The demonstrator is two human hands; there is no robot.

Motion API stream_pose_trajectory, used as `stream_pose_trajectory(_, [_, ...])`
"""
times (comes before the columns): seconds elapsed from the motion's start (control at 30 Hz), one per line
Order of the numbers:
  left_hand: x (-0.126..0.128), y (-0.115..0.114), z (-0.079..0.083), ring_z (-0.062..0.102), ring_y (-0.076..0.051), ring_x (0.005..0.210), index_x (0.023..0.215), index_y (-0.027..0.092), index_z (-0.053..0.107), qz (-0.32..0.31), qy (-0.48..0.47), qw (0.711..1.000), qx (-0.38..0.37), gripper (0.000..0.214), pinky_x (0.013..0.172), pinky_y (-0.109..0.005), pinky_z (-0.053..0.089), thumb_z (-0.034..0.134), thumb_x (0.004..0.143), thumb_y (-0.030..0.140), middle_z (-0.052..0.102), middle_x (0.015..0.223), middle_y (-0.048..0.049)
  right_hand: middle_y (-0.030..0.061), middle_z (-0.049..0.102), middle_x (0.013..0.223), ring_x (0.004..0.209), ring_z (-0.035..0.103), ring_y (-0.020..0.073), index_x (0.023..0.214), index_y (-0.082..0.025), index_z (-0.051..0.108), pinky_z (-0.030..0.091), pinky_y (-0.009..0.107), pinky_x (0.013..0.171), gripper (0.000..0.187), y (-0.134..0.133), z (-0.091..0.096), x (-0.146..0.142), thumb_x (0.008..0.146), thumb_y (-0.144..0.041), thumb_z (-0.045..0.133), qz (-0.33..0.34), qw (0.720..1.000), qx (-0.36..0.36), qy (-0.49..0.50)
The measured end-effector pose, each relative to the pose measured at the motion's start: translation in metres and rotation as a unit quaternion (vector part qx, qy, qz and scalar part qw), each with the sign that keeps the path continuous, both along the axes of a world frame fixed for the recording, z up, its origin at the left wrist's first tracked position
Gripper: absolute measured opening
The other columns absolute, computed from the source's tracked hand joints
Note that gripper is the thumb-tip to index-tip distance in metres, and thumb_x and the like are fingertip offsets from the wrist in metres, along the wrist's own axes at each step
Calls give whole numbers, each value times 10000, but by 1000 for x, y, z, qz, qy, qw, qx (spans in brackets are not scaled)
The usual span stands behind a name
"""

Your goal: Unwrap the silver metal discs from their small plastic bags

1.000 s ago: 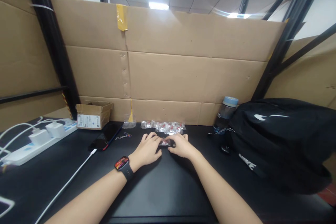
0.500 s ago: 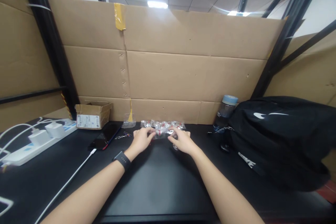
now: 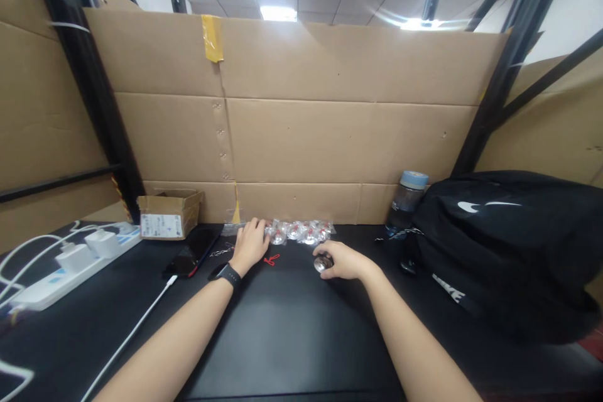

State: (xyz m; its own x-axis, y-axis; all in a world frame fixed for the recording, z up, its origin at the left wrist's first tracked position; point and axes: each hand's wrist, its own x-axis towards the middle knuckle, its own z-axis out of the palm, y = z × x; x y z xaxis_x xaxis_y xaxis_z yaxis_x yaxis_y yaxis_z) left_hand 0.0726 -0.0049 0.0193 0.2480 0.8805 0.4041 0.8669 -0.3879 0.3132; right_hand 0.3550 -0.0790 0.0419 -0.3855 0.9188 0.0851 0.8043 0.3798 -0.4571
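My right hand (image 3: pixel 343 260) has its thumb and fingers round the edge of a round, shiny, silvery disc (image 3: pixel 322 263) low over the black table. My left hand (image 3: pixel 251 242) reaches forward at the left end of a row of clear-wrapped silvery round pieces (image 3: pixel 294 231) with red parts. Its fingers are stretched out, and what lies beneath them is hidden. Clear plastic bags (image 3: pixel 232 227) lie just left of those fingers. A loose red cord (image 3: pixel 272 259) rests on the table between my hands.
At left are a phone (image 3: pixel 193 252) on a white cable, a small cardboard box (image 3: pixel 167 217) and a power strip (image 3: pixel 42 286) with plugs. A bottle (image 3: pixel 405 204) and black bag (image 3: pixel 509 251) stand at right. A cardboard wall (image 3: pixel 301 138) closes the back.
My left hand has moved left from the row's middle to its left end. My right hand has drawn back toward me and now holds the disc. The red cord has come into view.
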Motion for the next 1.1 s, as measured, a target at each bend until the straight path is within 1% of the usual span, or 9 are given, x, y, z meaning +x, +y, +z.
stream_pose_trajectory(0.07, [-4, -8, 3, 611, -252, 1076, 1051, 202, 653, -50, 8, 999, -12, 242, 948, -361, 418, 451, 980, 316, 671, 1114, -113, 29, 714, 1007, 861, 670, 183, 1116, -225, 718, 498, 263, 783, 505, 0, -1, 2, 627, -178, 836, -1, 1000, -13, 13])
stream_pose_trajectory(0.13, [-9, -16, 3, 651, -212, 917, 894, 221, 690, -106, 17, 994, -33, 229, 848, -296, 461, 514, 950, 356, 701, 945, -60, 18, 715, 949, 803, 667, 167, 1079, -218, 727, 498, 245, 739, 452, 1, -4, 1, 641, -143, 812, -11, 1000, -14, 25])
stream_pose_trajectory(0.23, [-11, -25, -2, 653, -207, 887, 908, 225, 705, -168, 23, 984, -59, 145, 797, -275, 475, 601, 877, 321, 702, 927, -46, 15, 714, 937, 770, 659, 155, 1038, -214, 735, 487, 230, 702, 412, 3, -9, 1, 638, -134, 796, -16, 1000, -7, 25])
stream_pose_trajectory(0.4, [-4, -29, -8, 649, -200, 860, 844, 222, 668, -167, 30, 983, -72, 116, 762, -277, 462, 560, 856, 181, 693, 896, -37, 16, 717, 951, 762, 656, 161, 979, -228, 739, 464, 231, 677, 360, 4, -13, -1, 624, -174, 768, -35, 999, 9, 0])
stream_pose_trajectory(0.67, [-1, -34, -9, 623, -216, 947, 830, 212, 603, -180, 38, 980, -71, 133, 834, -297, 462, 502, 892, 151, 670, 961, -62, 11, 697, 948, 882, 648, 222, 925, -281, 721, 426, 264, 709, 331, -5, -9, -7, 601, -220, 744, -85, 994, 55, -29])
stream_pose_trajectory(0.77, [0, -34, -3, 631, -215, 902, 884, 216, 590, -177, -11, 982, -60, 166, 815, -306, 450, 442, 959, 204, 681, 951, -62, 5, 681, 948, 839, 633, 202, 962, -281, 701, 432, 263, 701, 355, -5, -9, -11, 617, -199, 712, -75, 994, 80, 26])
stream_pose_trajectory(0.87, [2, -36, 7, 642, -190, 814, 921, 211, 587, -198, -138, 968, -66, 220, 777, -277, 448, 400, 1009, 287, 691, 861, -36, 10, 660, 1007, 805, 616, 170, 1121, -276, 656, 466, 256, 719, 520, -5, -10, -20, 621, -136, 671, -42, 985, 103, 131])
stream_pose_trajectory(0.97, [7, -42, 15, 649, -184, 783, 902, 199, 632, -215, -232, 945, -83, 229, 747, -254, 453, 479, 986, 348, 704, 823, -32, 29, 656, 1069, 838, 624, 173, 1211, -266, 615, 495, 256, 708, 583, -4, -12, -31, 650, -109, 648, -21, 968, 111, 223])
stream_pose_trajectory(1.1, [18, -51, 14, 652, -184, 774, 873, 198, 695, -209, -269, 935, -97, 173, 735, -250, 458, 593, 924, 328, 724, 822, -27, 52, 657, 1142, 921, 651, 198, 1212, -256, 602, 528, 275, 712, 555, -3, -15, -44, 682, -99, 654, -29, 943, 116, 311])
